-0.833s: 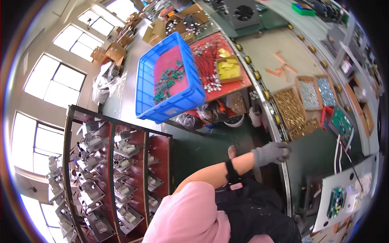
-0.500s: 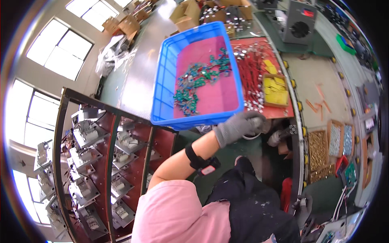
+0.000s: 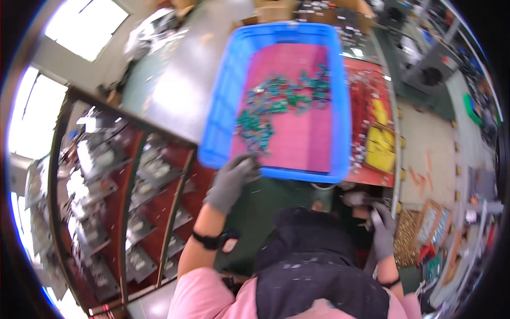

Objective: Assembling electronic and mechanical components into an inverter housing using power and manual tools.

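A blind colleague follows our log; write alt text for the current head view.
Gloved left hand by the near edge of a blue bin of small green parts; gloved right hand lower right; loaded rack at left.

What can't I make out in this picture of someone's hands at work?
All in the head view:
- Left hand: blur hides whether it touches the blue bin.
- Right hand: blur hides whether it holds anything.
- Green parts: too small and blurred to identify.
- Cardboard box: cut off by the top edge.
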A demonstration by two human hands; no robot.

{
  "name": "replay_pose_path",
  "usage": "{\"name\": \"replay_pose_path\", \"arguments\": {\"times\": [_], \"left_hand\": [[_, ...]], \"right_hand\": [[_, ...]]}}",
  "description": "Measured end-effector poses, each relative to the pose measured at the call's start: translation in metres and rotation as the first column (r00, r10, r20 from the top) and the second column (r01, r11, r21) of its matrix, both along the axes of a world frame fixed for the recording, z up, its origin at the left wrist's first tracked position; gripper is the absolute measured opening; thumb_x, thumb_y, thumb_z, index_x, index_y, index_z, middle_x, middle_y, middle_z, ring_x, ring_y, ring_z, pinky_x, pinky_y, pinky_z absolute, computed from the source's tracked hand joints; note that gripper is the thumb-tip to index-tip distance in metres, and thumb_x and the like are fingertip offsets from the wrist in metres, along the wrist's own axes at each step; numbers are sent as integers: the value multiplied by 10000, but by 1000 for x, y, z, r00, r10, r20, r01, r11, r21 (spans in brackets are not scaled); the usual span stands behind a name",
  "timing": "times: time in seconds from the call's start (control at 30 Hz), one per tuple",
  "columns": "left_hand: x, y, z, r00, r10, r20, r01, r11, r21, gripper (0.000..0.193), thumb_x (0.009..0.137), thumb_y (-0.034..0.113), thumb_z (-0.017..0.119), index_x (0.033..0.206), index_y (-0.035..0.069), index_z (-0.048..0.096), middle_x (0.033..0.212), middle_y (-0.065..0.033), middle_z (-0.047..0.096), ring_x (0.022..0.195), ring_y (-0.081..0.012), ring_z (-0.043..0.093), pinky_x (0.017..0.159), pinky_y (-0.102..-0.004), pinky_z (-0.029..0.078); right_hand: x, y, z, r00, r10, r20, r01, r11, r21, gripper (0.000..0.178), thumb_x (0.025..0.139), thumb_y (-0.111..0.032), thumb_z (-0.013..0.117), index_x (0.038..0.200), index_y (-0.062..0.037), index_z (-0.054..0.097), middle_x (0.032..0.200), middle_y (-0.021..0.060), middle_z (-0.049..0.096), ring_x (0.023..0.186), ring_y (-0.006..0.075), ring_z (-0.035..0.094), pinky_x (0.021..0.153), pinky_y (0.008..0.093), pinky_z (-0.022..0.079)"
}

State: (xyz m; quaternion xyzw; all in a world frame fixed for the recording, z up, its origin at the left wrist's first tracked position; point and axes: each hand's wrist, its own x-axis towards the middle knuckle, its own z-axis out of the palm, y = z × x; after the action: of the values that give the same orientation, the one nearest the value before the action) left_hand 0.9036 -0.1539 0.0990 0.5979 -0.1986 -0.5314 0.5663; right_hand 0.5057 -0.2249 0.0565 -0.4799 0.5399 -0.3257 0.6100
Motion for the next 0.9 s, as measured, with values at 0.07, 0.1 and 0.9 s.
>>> {"name": "replay_pose_path", "arguments": {"times": [0.07, 0.1, 0.9], "left_hand": [[-4, 3, -16, 999, 33, 25, -35, 996, 84, 378, 924, 213, 498, 1195, -50, 480, 1038, -157, 581, 908, -228, 609, 834, -345, 509], [-8, 3, -20, 998, 48, -42, -46, 997, 64, 376, 927, 213, 492, 1194, -50, 476, 1032, -166, 579, 914, -245, 607, 841, -363, 512], [-71, 31, 10, 968, 252, -11, -246, 955, 166, 387, 926, 244, 500, 1189, -39, 473, 1004, -141, 577, 918, -240, 590, 847, -363, 500]], "right_hand": [[7, -45, -22, 999, 4, -52, -3, 1000, 9, 209, 878, -143, 560, 1043, -16, 580, 748, -1, 521, 613, 58, 465, 524, 213, 382], [9, -68, -35, 997, 11, -81, -21, 992, -123, 198, 864, -155, 587, 1013, -25, 589, 721, -3, 522, 630, 53, 481, 523, 214, 387], [97, -334, -18, 955, 254, 151, -291, 902, 319, 297, 758, -289, 618, 554, -144, 458, 432, 0, 401, 309, 108, 309, 315, 269, 227]]}}
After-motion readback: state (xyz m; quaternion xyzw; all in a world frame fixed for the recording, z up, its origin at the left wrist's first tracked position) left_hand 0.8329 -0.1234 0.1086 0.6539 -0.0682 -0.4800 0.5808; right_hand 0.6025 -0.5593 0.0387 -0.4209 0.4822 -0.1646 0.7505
